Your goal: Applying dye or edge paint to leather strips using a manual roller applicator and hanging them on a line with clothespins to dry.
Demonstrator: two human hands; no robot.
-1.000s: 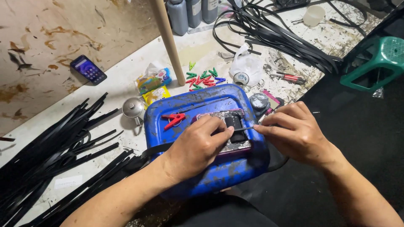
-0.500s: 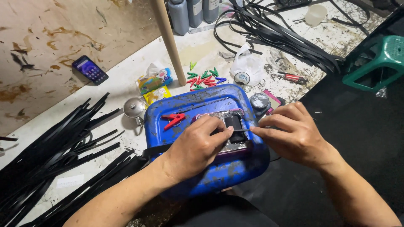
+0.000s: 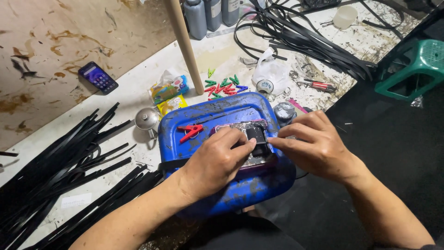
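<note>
A blue plastic jerrycan (image 3: 231,115) lies flat in front of me like a small bench. On top of it rests a phone-sized device (image 3: 252,132) with a black part at its middle and a shiny, foil-like surface. My left hand (image 3: 215,162) presses down on the device, fingers curled over the black part. From the right, my right hand (image 3: 314,143) pinches at the device's right edge with its fingertips. A red clothespin (image 3: 190,131) lies on the jerrycan just left of my left hand.
Bundles of black strips (image 3: 60,162) lie on the left, more black strips (image 3: 305,41) at the top right. A smartphone (image 3: 98,77), a wooden pole (image 3: 184,41), a metal funnel (image 3: 147,119), several coloured clothespins (image 3: 224,85), dark bottles (image 3: 208,16), a screwdriver (image 3: 319,85) and a green stool (image 3: 416,65) surround the jerrycan.
Both hands stay on the device. The right hand's fingertips have shifted slightly along its right edge; the left hand holds still.
</note>
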